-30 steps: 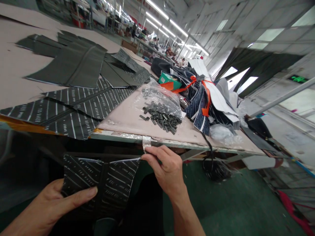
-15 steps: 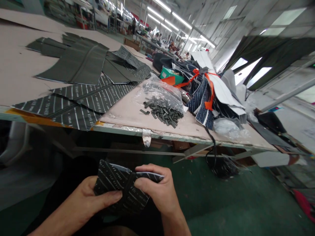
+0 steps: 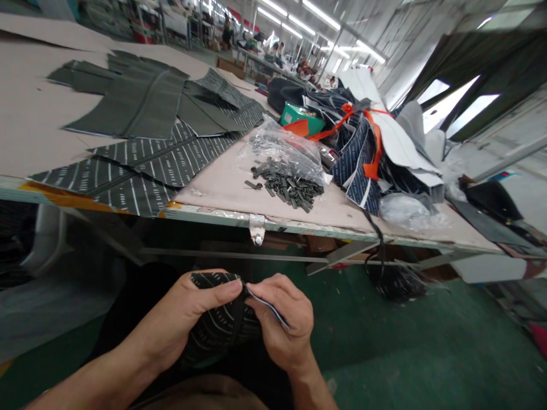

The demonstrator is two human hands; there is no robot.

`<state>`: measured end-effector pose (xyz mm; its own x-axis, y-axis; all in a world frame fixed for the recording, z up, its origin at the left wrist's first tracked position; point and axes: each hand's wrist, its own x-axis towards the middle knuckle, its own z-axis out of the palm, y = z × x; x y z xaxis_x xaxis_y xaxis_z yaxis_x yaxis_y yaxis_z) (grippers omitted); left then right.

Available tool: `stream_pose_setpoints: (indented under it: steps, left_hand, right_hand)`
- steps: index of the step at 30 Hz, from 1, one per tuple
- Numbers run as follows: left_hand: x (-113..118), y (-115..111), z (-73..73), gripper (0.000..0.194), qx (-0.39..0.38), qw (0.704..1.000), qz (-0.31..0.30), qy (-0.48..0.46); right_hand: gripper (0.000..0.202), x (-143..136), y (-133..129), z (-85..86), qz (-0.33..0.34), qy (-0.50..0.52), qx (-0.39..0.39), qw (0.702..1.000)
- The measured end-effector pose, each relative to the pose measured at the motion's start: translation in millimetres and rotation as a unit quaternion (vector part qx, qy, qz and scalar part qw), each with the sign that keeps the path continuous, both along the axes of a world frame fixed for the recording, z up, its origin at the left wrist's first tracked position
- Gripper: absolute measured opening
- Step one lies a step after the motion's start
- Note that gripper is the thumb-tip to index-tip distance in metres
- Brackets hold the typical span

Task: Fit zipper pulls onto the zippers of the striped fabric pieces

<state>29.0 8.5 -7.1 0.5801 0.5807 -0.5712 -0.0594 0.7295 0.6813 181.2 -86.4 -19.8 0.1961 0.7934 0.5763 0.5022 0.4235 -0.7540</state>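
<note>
Over my lap, both hands grip one dark fabric piece (image 3: 216,327) printed with white stripes and lettering. My left hand (image 3: 192,310) is closed on its left part, the thumb pressed along the top edge. My right hand (image 3: 284,316) pinches the piece at its upper right, where a pale edge shows. The thumb and fingertips of the two hands almost meet at a dark band running down the fabric's middle. Whatever lies between the right fingertips is too small to make out. Much of the fabric's underside is hidden by my hands.
The table (image 3: 213,199) in front carries plain dark panels (image 3: 128,105), striped panels (image 3: 141,165) and a heap of small dark tabs (image 3: 288,185) by a clear plastic bag (image 3: 286,148). Farther right lie a green box (image 3: 303,118), orange straps (image 3: 374,148) and piled navy pieces (image 3: 356,165).
My left hand has moved up and right along the fabric, its thumb now at the top edge near the band. My right hand has turned to a tighter pinch, and the fabric is more folded.
</note>
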Motion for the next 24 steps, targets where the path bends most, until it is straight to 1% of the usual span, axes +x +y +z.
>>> stream_pose_setpoints:
  steps: [2,4,5,7,9,10,12,15,17,20,22,24]
  left_hand:
    - [3.9,1.2,-2.8,0.039,-0.037,0.999,0.018,0.004]
    - [5.4,1.7,-5.7,0.039,-0.044,0.999,0.028,0.012]
    - [5.3,1.4,-7.0,0.039,-0.03,0.999,0.024,0.011]
    - [4.2,0.0,-8.3,0.036,0.021,1.0,0.013,0.007]
    - [3.1,-1.2,-7.6,0.031,0.082,0.997,0.003,0.011]
    - [2.7,-1.2,-6.4,0.03,0.101,0.995,0.004,0.017]
    - [2.4,0.2,-3.2,0.031,0.103,0.994,0.011,0.021]
    - [1.8,4.2,0.6,0.037,0.049,0.999,0.014,-0.005]
    - [1.7,6.4,1.2,0.038,-0.002,1.0,0.002,-0.02]
    - [3.9,8.8,2.0,0.038,-0.041,0.998,-0.017,-0.042]
    - [7.2,9.8,5.0,0.038,-0.032,0.999,-0.01,-0.04]
    - [11.0,10.5,9.6,0.038,-0.003,1.0,0.017,-0.013]
  right_hand:
    - [0.031,0.6,-1.9,2.1,0.005,-0.066,0.025,0.997]
    - [0.032,0.4,-1.9,2.8,-0.001,-0.085,0.033,0.996]
    - [0.031,0.4,-1.1,2.5,-0.016,-0.068,0.026,0.997]
    - [0.028,1.2,2.1,1.1,-0.052,0.008,-0.005,0.999]
    - [0.023,3.7,6.2,0.1,-0.059,0.095,-0.054,0.992]
    - [0.02,5.3,8.2,0.1,-0.045,0.125,-0.076,0.988]
    - [0.014,8.2,11.1,1.1,-0.004,0.153,-0.093,0.984]
    - [0.006,9.1,13.2,2.6,0.065,0.183,-0.067,0.979]
    - [0.004,7.4,14.6,2.2,0.099,0.269,-0.066,0.956]
    - [0.012,4.9,19.1,0.9,0.112,0.436,-0.108,0.886]
    - [0.024,4.4,23.4,1.8,0.104,0.499,-0.139,0.849]
    - [0.032,4.8,27.9,3.9,0.08,0.523,-0.163,0.833]
